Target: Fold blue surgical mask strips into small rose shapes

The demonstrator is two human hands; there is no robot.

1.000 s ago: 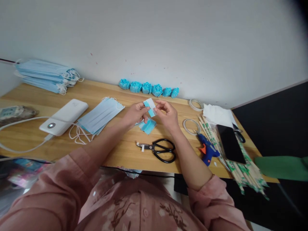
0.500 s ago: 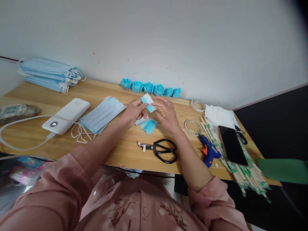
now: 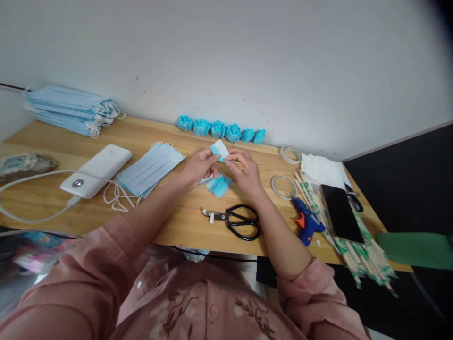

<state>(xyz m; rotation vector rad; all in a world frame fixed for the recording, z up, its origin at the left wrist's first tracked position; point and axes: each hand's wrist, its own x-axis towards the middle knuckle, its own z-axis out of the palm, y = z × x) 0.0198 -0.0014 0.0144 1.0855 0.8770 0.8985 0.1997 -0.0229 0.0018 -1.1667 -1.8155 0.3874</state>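
Note:
A small blue and white piece of material (image 3: 220,148) is pinched between my two hands above the middle of the table. My left hand (image 3: 200,167) grips its left side, thumb and fingers together. On the right, my right hand (image 3: 245,169) has thumb and fingertips closed on its lower right edge. Just beneath my hands lie cut blue pieces (image 3: 220,185), partly hidden by my left hand. Black-handled scissors (image 3: 235,221) rest nearer the front edge, with a white scrap at their blades. Several blue folded flowers (image 3: 218,128) stand in a row along the wall.
Loose masks (image 3: 150,167), a white power bank (image 3: 96,171) with a cable and a mask stack (image 3: 71,109) are at left. Right are tape rolls (image 3: 290,154), a blue glue gun (image 3: 307,222), wrapped sticks (image 3: 364,257) and a black phone (image 3: 341,212).
The fingers of my right hand have closed in on the small piece, whose right edge they now pinch. The piece has turned slightly and its lower part is more covered.

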